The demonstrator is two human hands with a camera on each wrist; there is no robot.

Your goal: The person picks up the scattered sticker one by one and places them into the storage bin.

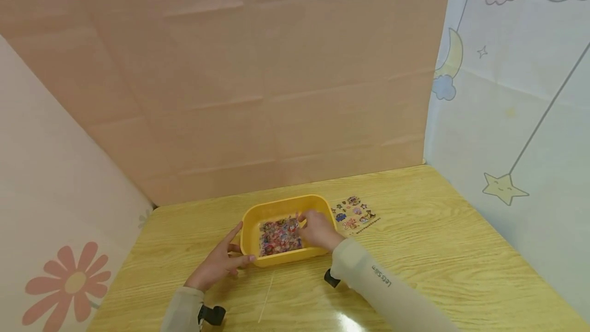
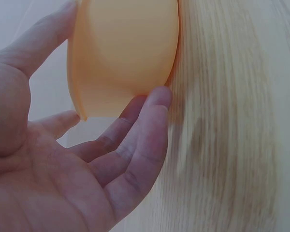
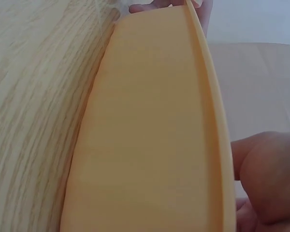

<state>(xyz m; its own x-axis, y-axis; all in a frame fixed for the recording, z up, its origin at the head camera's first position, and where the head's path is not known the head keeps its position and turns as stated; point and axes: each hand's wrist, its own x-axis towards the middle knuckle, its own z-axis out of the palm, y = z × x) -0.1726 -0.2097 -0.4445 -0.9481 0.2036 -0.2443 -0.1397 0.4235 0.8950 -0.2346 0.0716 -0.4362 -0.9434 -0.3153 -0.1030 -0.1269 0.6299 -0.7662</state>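
A yellow plastic tub (image 1: 276, 259) stands on the table and holds a patch of colourful, glossy clear sticker sheets (image 1: 278, 237). My left hand (image 1: 223, 259) is at the tub's left end, fingers spread. Its thumb touches the near rim, and in the left wrist view the other fingers rest lightly bent against the tub's outer wall (image 2: 130, 43). My right hand (image 1: 318, 228) reaches in over the right side. Its curled fingertips pinch the edge of a clear sticker sheet (image 1: 293, 225). The right wrist view shows mostly the tub's outside wall (image 3: 145, 121), so those fingertips are hidden there.
Another clear sticker sheet (image 1: 356, 214) lies flat on the wooden table (image 1: 415, 229), just right of the tub. A thin pale strip (image 1: 266, 296) lies in front. A brown backdrop (image 1: 262, 81) and patterned side panels (image 1: 511, 117) enclose the table.
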